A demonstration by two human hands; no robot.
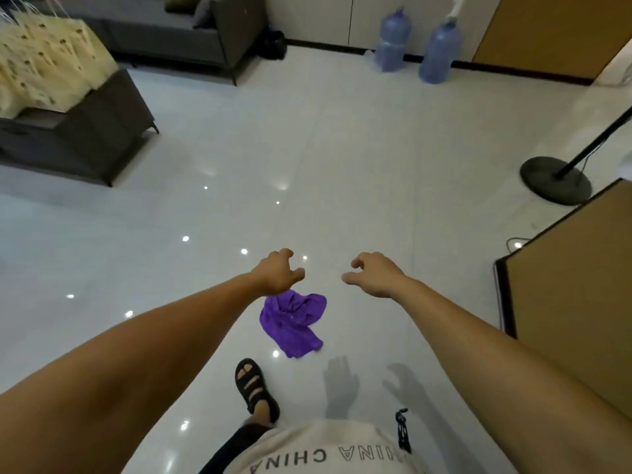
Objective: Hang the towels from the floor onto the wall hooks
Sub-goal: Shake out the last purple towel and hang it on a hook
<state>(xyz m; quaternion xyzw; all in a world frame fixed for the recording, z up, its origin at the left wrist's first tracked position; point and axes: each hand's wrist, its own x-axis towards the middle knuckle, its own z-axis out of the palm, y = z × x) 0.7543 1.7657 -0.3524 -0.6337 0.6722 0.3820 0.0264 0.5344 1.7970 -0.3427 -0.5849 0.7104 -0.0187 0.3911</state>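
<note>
Towel [292,323], purple and crumpled, lies on the glossy floor [376,148] just ahead of a sandalled foot [254,388]; left hand [278,271] and right hand [372,275] hover empty, fingers loosely curled. Stepping on it could cause a slip

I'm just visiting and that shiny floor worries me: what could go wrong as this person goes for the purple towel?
The glossy white tiled floor looks slippery, and the black sandal stands close to the crumpled purple cloth towel: a step onto it could slide. The left hand and right hand hang empty above it, so bending low may tip the person's balance.
</note>
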